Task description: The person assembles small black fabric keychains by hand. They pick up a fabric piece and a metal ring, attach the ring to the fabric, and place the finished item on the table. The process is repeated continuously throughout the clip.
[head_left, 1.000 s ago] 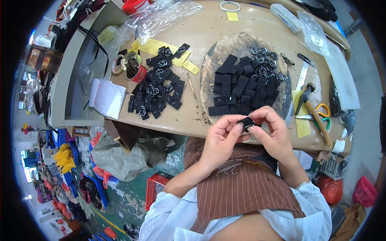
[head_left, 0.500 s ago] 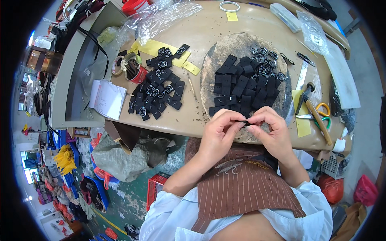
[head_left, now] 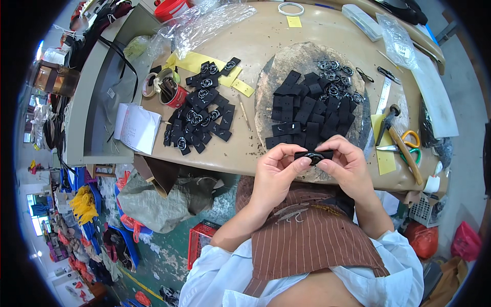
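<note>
Tab point(head_left: 313, 154) pinched at both ends, as I see it through the head feed. The left grip point(head_left: 275, 175) closes thumb and fingers on one end, the right grip point(head_left: 350, 173) on the other; neither is parted beyond the tab's thickness. Half a second ago I saw the tab edge-on, a thin dark line; now a broader side shows, with what looks like a ring point(head_left: 314, 159) at its middle, between the thumbs. I read this turn as the piece still being worked or checked; whether the ring is seated I cannot tell. Just beyond both grips, on the round board point(head_left: 296, 57), lie loose tabs point(head_left: 306, 108) and rings point(head_left: 334, 90). Left of the left grip, ringed tabs point(head_left: 200, 113) lie on the bench point(head_left: 232, 157). Right of the right grip, a hammer point(head_left: 404, 154) lies beside scissors point(head_left: 410, 136). These groups look unchanged.
</note>
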